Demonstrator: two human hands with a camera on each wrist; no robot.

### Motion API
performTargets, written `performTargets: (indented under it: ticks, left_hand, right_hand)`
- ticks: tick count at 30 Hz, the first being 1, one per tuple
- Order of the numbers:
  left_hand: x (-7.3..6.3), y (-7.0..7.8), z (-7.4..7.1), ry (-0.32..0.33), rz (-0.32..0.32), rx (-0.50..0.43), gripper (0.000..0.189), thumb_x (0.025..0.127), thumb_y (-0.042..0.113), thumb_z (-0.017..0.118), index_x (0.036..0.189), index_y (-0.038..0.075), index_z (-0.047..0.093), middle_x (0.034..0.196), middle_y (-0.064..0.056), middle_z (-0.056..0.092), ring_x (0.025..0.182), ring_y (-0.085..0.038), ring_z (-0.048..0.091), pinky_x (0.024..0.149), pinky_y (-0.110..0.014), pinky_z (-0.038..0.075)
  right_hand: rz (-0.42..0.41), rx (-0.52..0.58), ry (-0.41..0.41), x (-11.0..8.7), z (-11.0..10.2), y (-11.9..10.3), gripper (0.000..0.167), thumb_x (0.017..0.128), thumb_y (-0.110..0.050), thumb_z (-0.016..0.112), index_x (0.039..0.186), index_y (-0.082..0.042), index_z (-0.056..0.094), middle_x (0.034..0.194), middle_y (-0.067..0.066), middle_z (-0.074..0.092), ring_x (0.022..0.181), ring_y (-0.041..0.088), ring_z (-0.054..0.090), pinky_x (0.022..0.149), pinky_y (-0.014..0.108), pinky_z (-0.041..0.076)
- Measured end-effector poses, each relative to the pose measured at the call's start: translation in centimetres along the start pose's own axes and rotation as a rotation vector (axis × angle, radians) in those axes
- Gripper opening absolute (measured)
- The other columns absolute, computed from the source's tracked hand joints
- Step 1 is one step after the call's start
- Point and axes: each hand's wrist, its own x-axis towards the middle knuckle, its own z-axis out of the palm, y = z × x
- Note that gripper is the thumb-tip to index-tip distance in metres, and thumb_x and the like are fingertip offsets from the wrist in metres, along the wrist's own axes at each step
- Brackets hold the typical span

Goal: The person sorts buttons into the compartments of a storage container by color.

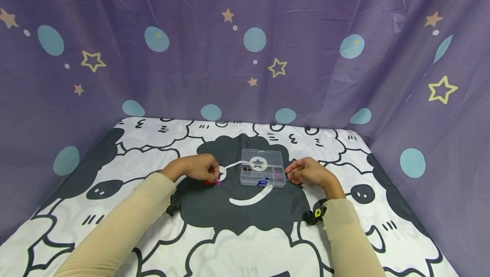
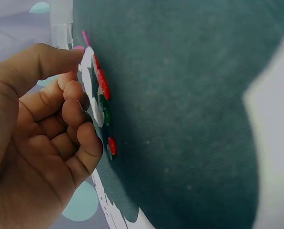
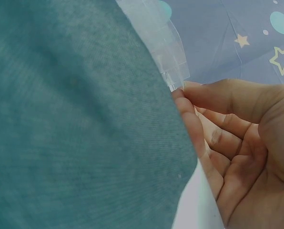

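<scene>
My left hand [image 1: 200, 167] pinches a small pink piece [image 2: 85, 38] between thumb and index finger; its exact kind is too small to tell. Beneath that hand, several small red pieces [image 2: 103, 84] and a green piece [image 2: 106, 113] lie on the cloth. A clear plastic box [image 1: 250, 179] with compartments stands between the hands, its lid [image 1: 269, 157] tipped back. It contains small dark brown pieces [image 1: 247, 169], blue pieces [image 1: 262, 183] and pink pieces [image 1: 277, 173]. My right hand [image 1: 309, 170] grips the box's right edge with thumb and index finger.
A black-and-white cartoon cloth [image 1: 214, 243] covers the table. Behind it hangs a purple curtain [image 1: 199, 64] with stars and blue ovals. Dark wrist devices sit by the left wrist [image 1: 173, 205] and the right wrist [image 1: 315, 213].
</scene>
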Motion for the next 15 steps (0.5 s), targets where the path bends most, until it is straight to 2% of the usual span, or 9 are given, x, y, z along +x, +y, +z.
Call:
performTargets:
  ticks: [15]
  left_hand:
    - [-0.03,0.20,-0.31,0.068,0.013,-0.079,0.020,0.092,0.007,0.064,0.073,0.013,0.066,0.064,0.007,0.055,0.054,-0.007,0.042,0.055,-0.026,0.037]
  right_hand:
    - [-0.019,-0.012,-0.007,-0.13,0.01,-0.05,0.022,0.095,0.001,0.064,0.113,0.012,0.067,0.093,0.011,0.073,0.079,0.017,0.068,0.074,0.032,0.058]
